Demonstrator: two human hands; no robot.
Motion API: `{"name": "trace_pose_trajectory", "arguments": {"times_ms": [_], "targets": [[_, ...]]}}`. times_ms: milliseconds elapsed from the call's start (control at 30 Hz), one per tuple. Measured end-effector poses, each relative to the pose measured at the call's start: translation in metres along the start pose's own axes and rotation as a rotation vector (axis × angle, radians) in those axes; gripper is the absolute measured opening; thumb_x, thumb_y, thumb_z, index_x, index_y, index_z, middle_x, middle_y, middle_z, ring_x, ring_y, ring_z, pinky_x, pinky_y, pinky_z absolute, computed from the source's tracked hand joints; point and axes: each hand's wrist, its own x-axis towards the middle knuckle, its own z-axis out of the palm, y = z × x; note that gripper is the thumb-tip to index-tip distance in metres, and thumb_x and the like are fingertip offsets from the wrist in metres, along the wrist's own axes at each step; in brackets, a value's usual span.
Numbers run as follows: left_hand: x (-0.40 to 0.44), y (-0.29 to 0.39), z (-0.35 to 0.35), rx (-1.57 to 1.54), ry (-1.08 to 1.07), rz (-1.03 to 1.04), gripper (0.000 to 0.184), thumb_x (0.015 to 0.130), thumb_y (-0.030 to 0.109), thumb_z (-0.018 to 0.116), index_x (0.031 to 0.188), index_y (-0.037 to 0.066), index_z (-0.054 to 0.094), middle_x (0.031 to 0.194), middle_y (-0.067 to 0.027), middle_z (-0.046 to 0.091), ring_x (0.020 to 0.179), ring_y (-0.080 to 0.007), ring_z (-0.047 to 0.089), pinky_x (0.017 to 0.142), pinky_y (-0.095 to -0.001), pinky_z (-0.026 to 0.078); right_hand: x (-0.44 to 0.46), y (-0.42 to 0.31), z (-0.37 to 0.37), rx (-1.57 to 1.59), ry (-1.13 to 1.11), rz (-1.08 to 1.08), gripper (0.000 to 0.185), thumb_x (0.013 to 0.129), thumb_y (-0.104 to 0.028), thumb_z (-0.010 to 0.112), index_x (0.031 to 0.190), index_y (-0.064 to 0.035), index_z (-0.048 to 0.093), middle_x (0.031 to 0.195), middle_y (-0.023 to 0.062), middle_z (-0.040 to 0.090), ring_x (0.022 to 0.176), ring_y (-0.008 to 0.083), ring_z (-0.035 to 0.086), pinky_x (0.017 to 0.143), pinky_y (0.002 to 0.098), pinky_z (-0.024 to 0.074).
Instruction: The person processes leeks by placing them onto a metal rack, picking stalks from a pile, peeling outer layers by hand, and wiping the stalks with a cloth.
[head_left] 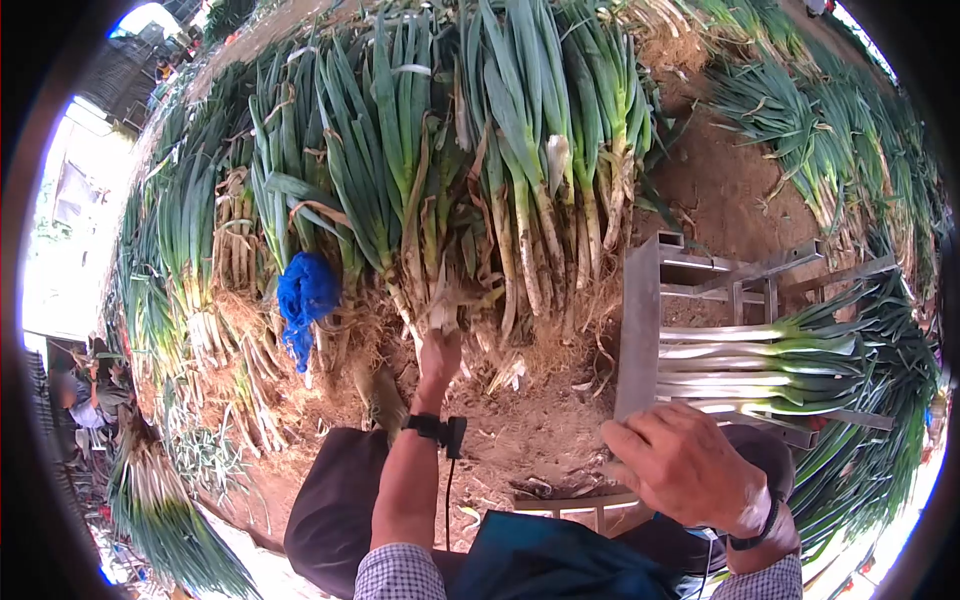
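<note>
Left hand nearer, fingers curled, grip unclear; leeks extend lengthwise ahead; right hand half-curled, grip unclear

And here the left arm is stretching well forward, its bare forearm running almost straight out, the left wrist lining up with it. The left hand is showing its back, fingers bunching together, their tips too blurred to read! Over on the other side, the right arm is sitting closer in, its forearm angling inward across the body. The right wrist is slanting too, and the right hand is hovering back upward, fingers pointing leftward and curling under, tips partly hidden.
</note>
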Motion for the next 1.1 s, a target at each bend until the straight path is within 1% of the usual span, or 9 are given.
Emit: {"name": "trace_pose_trajectory", "arguments": {"times_ms": [133, 200, 333, 600, 733, 800, 933, 1000, 1100], "targets": [[-0.022, -0.002, 0.035, 0.171, 0.058, 0.124, 0.036, 0.092, 0.023, 0.058, 0.115, -0.004, 0.055, 0.090, -0.0287, 0.064, 0.086, -0.0473, 0.063, 0.075, -0.0516, 0.051, -0.004, 0.004, -0.002, 0.002, -0.058, 0.005, 0.027, 0.078, -0.011, 0.060, 0.102, 0.0014, 0.055, 0.081, 0.0125, 0.057, 0.077, 0.0279, 0.061, 0.071, 0.0388, 0.0469], [-0.045, 0.061, 0.021, 0.332, 0.481, 0.399, 0.029, 0.091, 0.020, 0.059, 0.110, -0.001, 0.059, 0.091, -0.0254, 0.064, 0.086, -0.0466, 0.062, 0.075, -0.0488, 0.051, -0.006, 0.006, -0.001, -0.014, -0.067, 0.018, 0.029, 0.079, -0.011, 0.060, 0.104, 0.0019, 0.056, 0.081, 0.0125, 0.057, 0.078, 0.0278, 0.062, 0.070, 0.0384, 0.0470], [-0.035, 0.097, 0.047, -0.096, 0.290, 0.401, 0.022, 0.093, 0.022, 0.059, 0.099, 0.002, 0.066, 0.093, -0.0215, 0.066, 0.087, -0.0417, 0.063, 0.076, -0.0479, 0.051, -0.008, 0.001, 0.001, -0.005, -0.039, -0.006, 0.032, 0.080, -0.012, 0.059, 0.108, 0.0019, 0.056, 0.082, 0.0123, 0.058, 0.078, 0.0274, 0.063, 0.069, 0.0381, 0.0472], [-0.002, 0.122, 0.091, 0.070, -0.112, 0.114, 0.041, 0.086, 0.036, 0.066, 0.095, -0.004, 0.064, 0.092, -0.0297, 0.065, 0.086, -0.0456, 0.065, 0.078, -0.0496, 0.052, -0.012, 0.002, -0.001, -0.040, -0.031, -0.018, 0.027, 0.083, -0.012, 0.057, 0.107, 0.0002, 0.056, 0.081, 0.0094, 0.058, 0.077, 0.0236, 0.063, 0.066, 0.0348, 0.0478], [-0.023, 0.144, 0.057, -0.681, -0.194, -0.307, 0.031, 0.096, 0.025, 0.059, 0.109, -0.004, 0.055, 0.096, -0.0196, 0.066, 0.071, -0.0334, 0.066, 0.068, -0.0464, 0.054, -0.015, 0.004, -0.001, -0.031, 0.020, -0.013, 0.029, 0.082, -0.012, 0.058, 0.107, 0.0012, 0.056, 0.082, 0.0103, 0.058, 0.078, 0.0244, 0.063, 0.067, 0.0355, 0.0477], [-0.011, 0.109, 0.035, -0.789, 0.057, -0.155, 0.025, 0.099, 0.017, 0.056, 0.116, -0.001, 0.052, 0.094, -0.0132, 0.062, 0.068, -0.0228, 0.061, 0.059, -0.0394, 0.053, -0.015, 0.005, -0.006, -0.028, 0.013, -0.014, 0.031, 0.081, -0.012, 0.058, 0.108, 0.0021, 0.056, 0.083, 0.0114, 0.058, 0.079, 0.0254, 0.063, 0.068, 0.0359, 0.0476], [-0.022, 0.084, -0.007, 0.258, 0.762, 0.330, 0.011, 0.096, 0.008, 0.055, 0.107, 0.005, 0.055, 0.084, -0.0065, 0.057, 0.069, -0.0127, 0.055, 0.049, -0.0253, 0.044, -0.016, -0.002, -0.005, -0.007, -0.074, -0.015, 0.040, 0.079, -0.014, 0.058, 0.114, 0.0050, 0.054, 0.085, 0.0137, 0.058, 0.081, 0.0266, 0.062, 0.069, 0.0364, 0.0471], [-0.021, 0.108, -0.012, 0.259, 0.645, 0.471, 0.006, 0.093, 0.002, 0.054, 0.095, 0.008, 0.056, 0.078, -0.0041, 0.055, 0.066, -0.0109, 0.052, 0.047, -0.0228, 0.040, -0.014, -0.009, -0.003, -0.025, -0.027, -0.048, 0.042, 0.080, -0.015, 0.057, 0.116, 0.0053, 0.055, 0.085, 0.0128, 0.058, 0.081, 0.0247, 0.062, 0.071, 0.0352, 0.0464], [-0.042, 0.149, 0.038, 0.242, -0.088, 0.427, 0.021, 0.090, -0.003, 0.049, 0.074, 0.008, 0.056, 0.061, -0.0031, 0.051, 0.054, -0.0150, 0.049, 0.047, -0.0286, 0.042, -0.012, -0.014, 0.000, -0.027, -0.024, -0.082, 0.042, 0.081, -0.015, 0.056, 0.117, 0.0056, 0.056, 0.085, 0.0117, 0.058, 0.081, 0.0233, 0.061, 0.071, 0.0342, 0.0456]]}}
